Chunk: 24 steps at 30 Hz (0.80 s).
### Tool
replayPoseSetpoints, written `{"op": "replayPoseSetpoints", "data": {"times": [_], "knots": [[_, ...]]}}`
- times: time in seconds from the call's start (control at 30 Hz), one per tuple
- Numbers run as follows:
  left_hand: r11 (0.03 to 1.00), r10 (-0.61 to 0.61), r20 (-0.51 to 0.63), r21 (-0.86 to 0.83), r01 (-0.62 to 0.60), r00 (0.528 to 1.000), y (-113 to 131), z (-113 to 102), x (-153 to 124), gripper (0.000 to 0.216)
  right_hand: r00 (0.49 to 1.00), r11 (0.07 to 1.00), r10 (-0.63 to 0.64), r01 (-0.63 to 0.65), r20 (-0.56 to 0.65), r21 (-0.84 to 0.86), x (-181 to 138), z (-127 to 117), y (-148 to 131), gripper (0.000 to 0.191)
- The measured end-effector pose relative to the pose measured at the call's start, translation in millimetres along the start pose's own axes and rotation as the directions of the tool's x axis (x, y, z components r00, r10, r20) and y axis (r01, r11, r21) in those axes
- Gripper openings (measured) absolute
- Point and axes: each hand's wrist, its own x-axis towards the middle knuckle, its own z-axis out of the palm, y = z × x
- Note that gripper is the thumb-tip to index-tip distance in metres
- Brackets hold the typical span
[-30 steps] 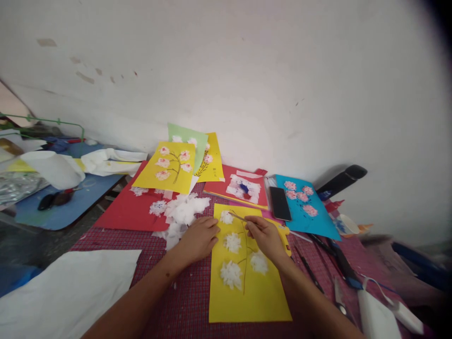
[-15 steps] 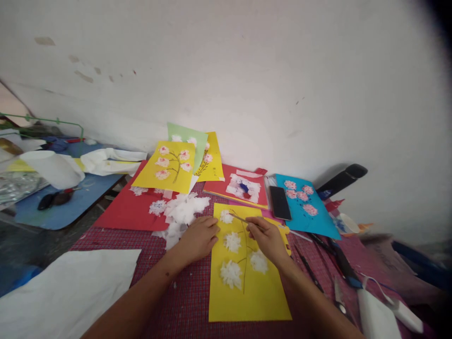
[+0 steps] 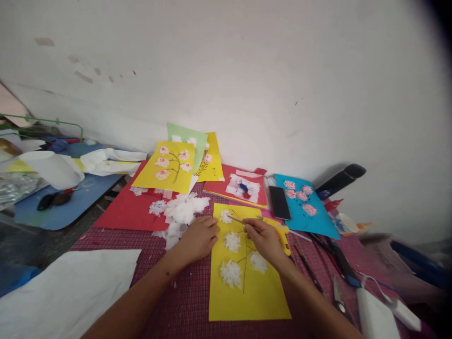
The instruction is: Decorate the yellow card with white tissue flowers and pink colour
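A yellow sheet (image 3: 263, 301) lies in front of me with a thin drawn branch and several white tissue-paper flowers on it. My right hand (image 3: 263, 238) is closed around a thin paintbrush (image 3: 237, 220), whose tip is at the top-left flower (image 3: 225, 216). Whether the tip touches the paper is too small to tell. At the sheet's left edge rests my left hand (image 3: 199, 238), thumb apart from the bent fingers, holding nothing visible. Just beyond it is a heap of white tissue pieces (image 3: 186, 207).
Finished-looking flower sheets, yellow (image 3: 165, 183) and blue (image 3: 300, 221), lie behind. A phone (image 3: 279, 202) rests beside the blue one. Right of my hand are a yellow tool (image 3: 278, 228), scissors (image 3: 338, 294) and a white box-like device (image 3: 376, 313). White cloth-like sheeting (image 3: 70, 287) covers the left front.
My right hand has shifted slightly left with the paintbrush, whose tip now sits further over the top-left flower. My left hand stays in place.
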Motion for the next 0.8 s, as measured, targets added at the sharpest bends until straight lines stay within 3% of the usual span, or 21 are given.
{"op": "replayPoseSetpoints", "data": {"times": [0.13,0.33,0.8], "knots": [[1.000,0.002,-0.005,-0.008,-0.002,1.000,-1.0,1.8,-0.1,0.016,0.998,1.000,-0.019,0.019,-0.054,0.007,0.2,-1.0,-2.4,0.028],[1.000,-0.008,-0.001,-0.012,0.008,1.000,-0.7,1.6,-0.3,0.016,1.000,1.000,-0.003,0.003,0.004,-0.031,0.5,-0.2,1.3,0.028],[1.000,0.004,0.001,-0.003,-0.004,1.000,0.6,-0.4,0.2,0.018,0.993,0.979,-0.117,0.110,-0.030,-0.174,1.7,-5.1,-1.6,0.026]]}}
